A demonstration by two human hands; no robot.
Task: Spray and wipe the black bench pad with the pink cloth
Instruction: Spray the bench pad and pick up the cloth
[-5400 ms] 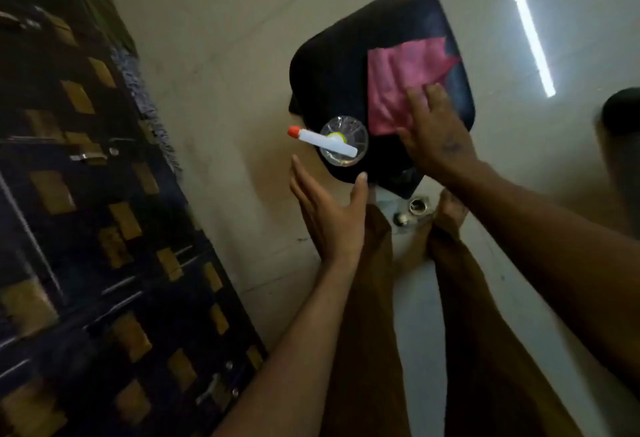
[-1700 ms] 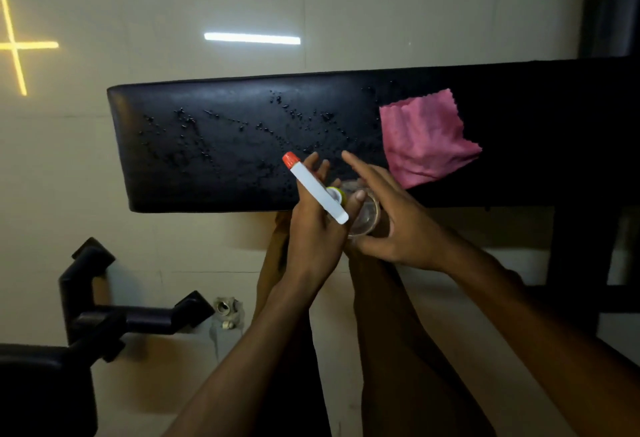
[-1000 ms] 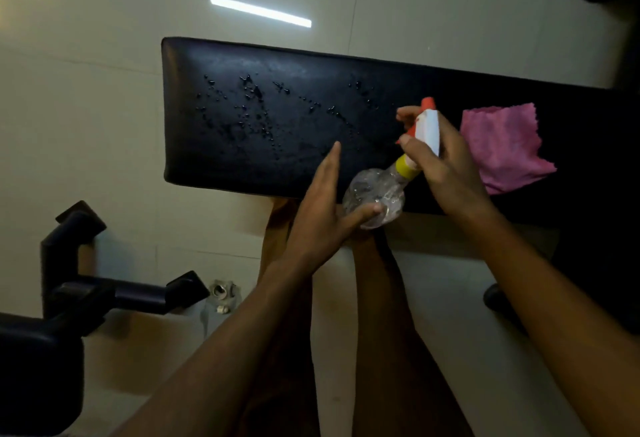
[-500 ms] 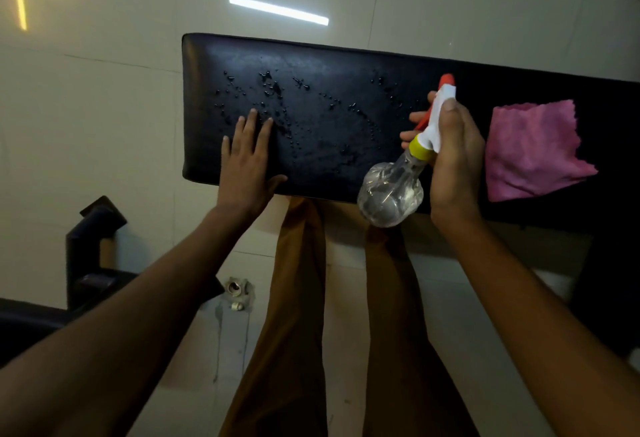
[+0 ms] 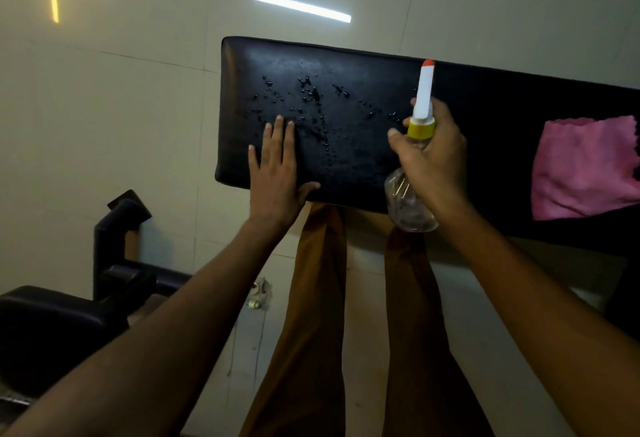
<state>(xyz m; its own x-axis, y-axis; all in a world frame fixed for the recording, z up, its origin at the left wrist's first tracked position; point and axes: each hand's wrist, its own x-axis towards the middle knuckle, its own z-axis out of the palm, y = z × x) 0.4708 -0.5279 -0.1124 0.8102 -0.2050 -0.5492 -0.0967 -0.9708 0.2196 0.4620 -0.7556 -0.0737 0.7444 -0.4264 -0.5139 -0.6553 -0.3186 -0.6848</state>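
Note:
The black bench pad [image 5: 349, 65] runs across the middle of the view, its left half dotted with spray droplets. My left hand [image 5: 277, 173] lies flat on the pad's near left edge, fingers apart. My right hand [image 5: 433, 159] grips a clear spray bottle [image 5: 412, 201] with a yellow collar and a white head tipped in red, held upright over the pad's near edge. The pink cloth [image 5: 581, 169] lies crumpled on the pad at the far right, apart from both hands.
Pale tiled floor surrounds the bench, with light reflections on it. A black machine frame and seat [image 5: 69, 312] stand at the lower left. My legs in brown trousers [image 5: 311, 332] stand just before the bench. A small metal fitting [image 5: 259, 292] sits on the floor.
My right hand has taken the bottle alone and turned its nozzle upright. My left hand has let go of the bottle and settled flat on the pad's left part.

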